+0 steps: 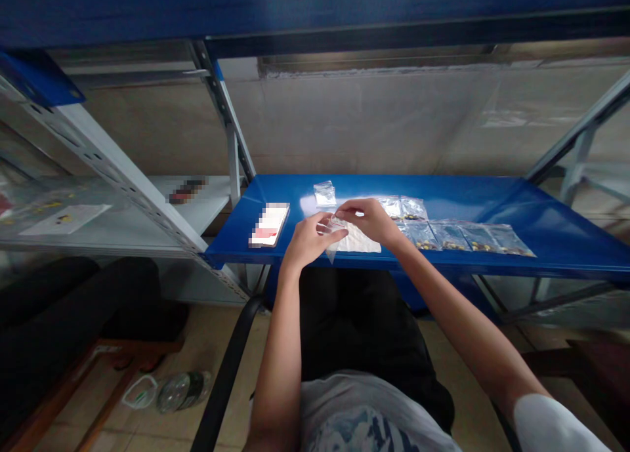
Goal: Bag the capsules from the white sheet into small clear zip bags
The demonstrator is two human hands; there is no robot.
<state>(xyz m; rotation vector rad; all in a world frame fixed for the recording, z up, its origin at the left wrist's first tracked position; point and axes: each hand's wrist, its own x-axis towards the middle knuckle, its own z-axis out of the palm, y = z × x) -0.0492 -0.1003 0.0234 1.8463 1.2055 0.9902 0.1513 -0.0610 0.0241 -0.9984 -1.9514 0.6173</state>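
Both hands meet over the front edge of the blue shelf (236, 222). A small clear plastic bag (333, 250) hangs from my left hand (309, 239), its fingers closed on it. At the bag's upper edge, my right hand (370, 217) pinches with thumb and forefinger. Below them lies a crumpled white paper or cloth (361, 242), partly covered by the hands. To the right are several zip bags (450, 235) with small yellow and dark pieces, laid in rows. Flat clear bags (324, 194) lie behind my left hand.
A white box-like object (274, 224), partly blurred out, sits left on the blue shelf. Metal uprights (115, 170) flank the workplace, and another blue shelf (344, 12) hangs overhead. On the grey shelf (142, 232) at left lies a white sheet (66, 219). A plastic bottle (180, 391) is on the floor.
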